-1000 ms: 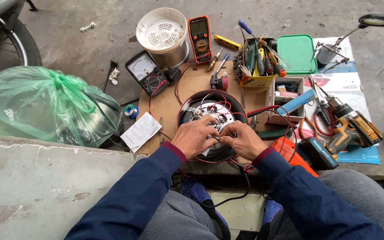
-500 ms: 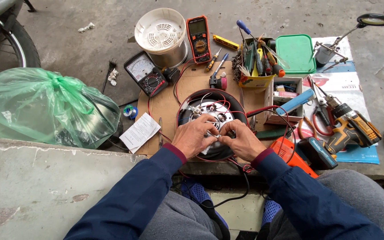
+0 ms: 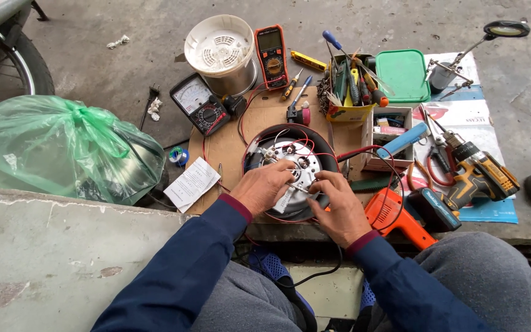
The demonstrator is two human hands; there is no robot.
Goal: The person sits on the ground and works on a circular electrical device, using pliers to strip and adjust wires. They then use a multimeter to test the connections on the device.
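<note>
Both hands work at the upturned round appliance base (image 3: 290,178) right under them: left hand (image 3: 270,187) and right hand (image 3: 337,206) pinch small wired parts on its exposed plate. Housing already open, wiring loose, reassembly seemingly remains; multimeter (image 3: 271,56) lies beyond

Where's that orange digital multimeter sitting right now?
In the head view, the orange digital multimeter lies at the far edge of the brown cardboard sheet, just right of the upturned white round pot and left of the small yellow tester.
</note>
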